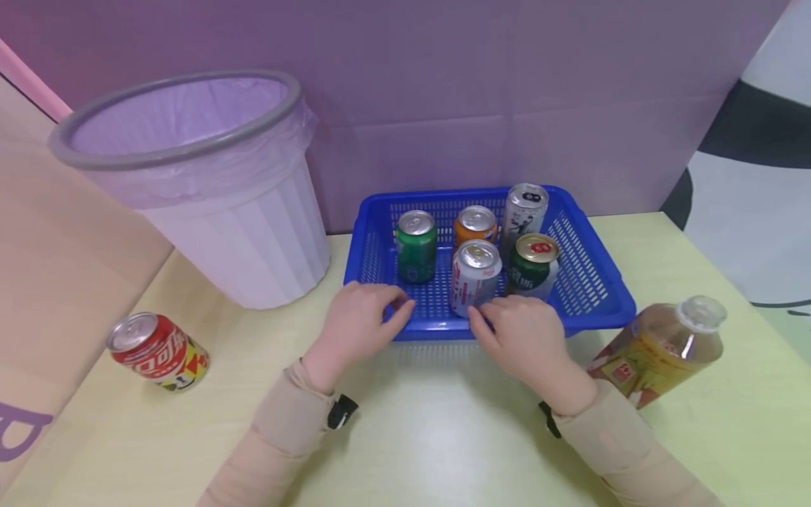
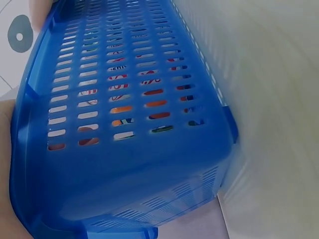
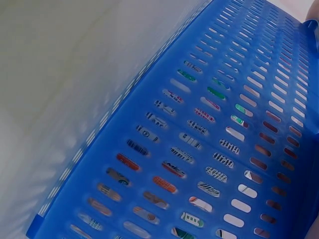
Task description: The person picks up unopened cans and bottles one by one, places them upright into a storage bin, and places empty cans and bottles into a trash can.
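Note:
A blue plastic basket (image 1: pixel 437 327) holds several drink cans. My left hand (image 1: pixel 359 320) grips the rim near its front left corner; its skin (image 2: pixel 9 199) borders the basket wall (image 2: pixel 134 164) in the left wrist view. Farther right, my right hand (image 1: pixel 522 334) grips the front rim, fingers bent over the edge. Inside stand a green can (image 1: pixel 417 253), an orange can (image 1: pixel 476 225), a white-and-red can (image 1: pixel 475 278), a tall silver can (image 1: pixel 524 208) and a dark green can with a gold top (image 1: pixel 532 271). Through the slots (image 3: pixel 107 144), only bits of the cans show.
On the table (image 1: pixel 412 436), a red can (image 1: pixel 158 352) leans in view at the left. A white lined trash bin (image 1: pixel 247 232) stands behind it. Beside my right wrist is a clear plastic bottle (image 1: pixel 662 352) with an orange-yellow label. A purple wall (image 1: pixel 431 91) backs the table.

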Tool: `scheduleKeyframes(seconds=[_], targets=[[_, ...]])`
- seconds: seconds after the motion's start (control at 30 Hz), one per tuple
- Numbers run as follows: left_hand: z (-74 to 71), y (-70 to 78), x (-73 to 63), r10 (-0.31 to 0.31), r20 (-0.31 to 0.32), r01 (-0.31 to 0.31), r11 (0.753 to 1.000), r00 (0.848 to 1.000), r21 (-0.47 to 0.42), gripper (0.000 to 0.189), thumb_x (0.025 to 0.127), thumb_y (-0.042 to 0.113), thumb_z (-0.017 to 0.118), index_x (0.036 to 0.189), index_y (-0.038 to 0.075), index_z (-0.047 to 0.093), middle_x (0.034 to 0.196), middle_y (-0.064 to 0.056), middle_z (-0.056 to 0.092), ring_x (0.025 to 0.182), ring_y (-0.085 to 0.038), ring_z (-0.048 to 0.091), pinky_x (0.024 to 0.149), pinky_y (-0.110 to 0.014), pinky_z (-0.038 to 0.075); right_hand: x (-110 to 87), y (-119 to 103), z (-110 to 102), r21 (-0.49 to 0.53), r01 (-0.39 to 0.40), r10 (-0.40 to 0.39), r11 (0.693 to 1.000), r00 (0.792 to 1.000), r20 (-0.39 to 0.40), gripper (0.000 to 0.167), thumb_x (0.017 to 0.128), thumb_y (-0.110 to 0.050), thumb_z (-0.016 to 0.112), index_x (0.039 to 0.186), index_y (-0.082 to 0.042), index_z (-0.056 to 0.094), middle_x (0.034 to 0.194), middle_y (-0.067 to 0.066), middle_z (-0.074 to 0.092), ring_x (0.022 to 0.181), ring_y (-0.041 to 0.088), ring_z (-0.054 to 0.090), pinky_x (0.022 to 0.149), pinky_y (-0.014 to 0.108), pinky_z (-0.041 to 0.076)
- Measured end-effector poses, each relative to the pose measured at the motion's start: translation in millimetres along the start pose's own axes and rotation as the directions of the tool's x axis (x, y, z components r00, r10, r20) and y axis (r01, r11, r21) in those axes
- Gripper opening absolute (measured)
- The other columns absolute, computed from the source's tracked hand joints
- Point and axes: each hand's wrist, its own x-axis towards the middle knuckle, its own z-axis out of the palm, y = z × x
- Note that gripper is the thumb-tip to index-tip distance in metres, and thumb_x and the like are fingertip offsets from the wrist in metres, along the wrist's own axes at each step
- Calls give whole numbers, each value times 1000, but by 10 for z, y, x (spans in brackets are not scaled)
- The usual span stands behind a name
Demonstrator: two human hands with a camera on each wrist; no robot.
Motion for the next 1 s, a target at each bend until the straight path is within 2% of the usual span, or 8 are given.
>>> scheduleKeyframes(seconds=[0.2, 0.4, 0.63, 0.9, 1.0], targets=[[35, -11, -76, 58, -65, -55, 997, 996, 51, 21, 90, 28, 57, 83, 14, 70, 73, 4, 69, 63, -12, 62, 59, -28, 38, 0, -3, 8, 1, 5, -5, 1000, 1000, 12, 42, 87, -29, 59, 50, -15, 44, 47, -3, 40, 44, 15, 41, 43, 29, 32], [27, -29, -115, 110, -60, -107, 992, 992, 60, 20, 91, 26, 56, 83, 13, 70, 73, 4, 68, 64, -14, 62, 61, -29, 39, 4, 3, 5, 5, 12, -12, 1000, 1000, -14, 42, 87, -28, 58, 50, -15, 43, 47, -3, 39, 43, 16, 41, 44, 29, 32], [-13, -100, -223, 217, -70, -216, 976, 974, 24, 17, 89, 24, 58, 87, 13, 71, 78, 3, 69, 71, -16, 60, 69, -32, 41, 8, -5, -3, 10, 11, -11, 1000, 1000, -12, 42, 87, -28, 58, 50, -15, 43, 47, -4, 39, 43, 15, 40, 44, 28, 32], [-56, -144, -312, 203, -18, -203, 975, 979, -84, 22, 88, 25, 63, 101, 9, 68, 97, -2, 70, 93, -18, 62, 86, -37, 44, -3, 0, -5, 11, 7, -7, 1000, 1000, -13, 42, 87, -28, 59, 49, -15, 43, 46, -4, 38, 43, 14, 39, 44, 27, 30], [-63, -161, -334, 206, -23, -207, 972, 978, -109, 23, 87, 23, 64, 104, 7, 67, 103, -5, 69, 100, -21, 60, 92, -40, 44, -3, 1, -11, 11, 5, -5, 1000, 1000, -9, 43, 87, -28, 59, 49, -15, 43, 46, -4, 38, 43, 13, 38, 44, 27, 30]])
